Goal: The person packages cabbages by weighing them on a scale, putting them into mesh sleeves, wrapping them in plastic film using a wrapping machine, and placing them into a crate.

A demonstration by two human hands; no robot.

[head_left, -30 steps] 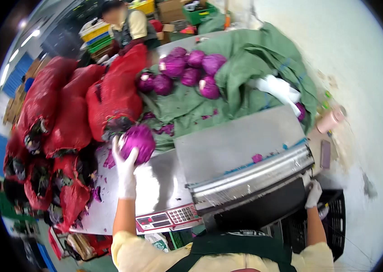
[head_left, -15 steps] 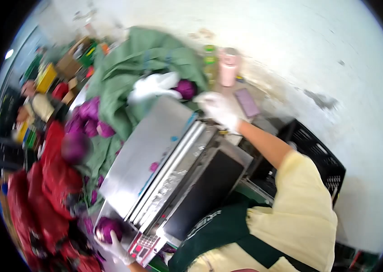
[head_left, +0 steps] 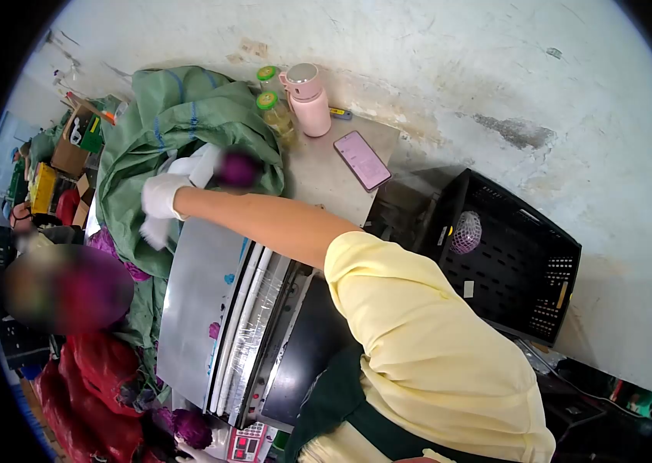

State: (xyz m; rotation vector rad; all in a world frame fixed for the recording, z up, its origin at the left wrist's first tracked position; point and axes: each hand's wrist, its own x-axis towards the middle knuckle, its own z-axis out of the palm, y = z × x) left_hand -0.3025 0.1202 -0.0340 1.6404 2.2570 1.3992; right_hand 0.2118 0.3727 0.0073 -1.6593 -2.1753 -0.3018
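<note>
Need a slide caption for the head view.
White-gloved right hand at white material on green sheeting, left hand by purple cabbage.

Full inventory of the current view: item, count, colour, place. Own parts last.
wrapper: 1, silver and black, centre
keypad: 1, red and white, bottom
green cloth: 1, upper left
white bundle: count unclear, on green cloth
cabbages: several, purple, on the left side
red sacks: several, lower left
table: 1, grey, by wall
bottle: 1, pink, on table
jars: 2, green lids, beside bottle
phone: 1, pink, on table
crate: 1, black, right
netted item: 1, purplish, in crate
boxes: several, brown, yellow, green, far left
left hand: 1, white glove, bottom edge
right hand: 1, white glove, at white bundle
</note>
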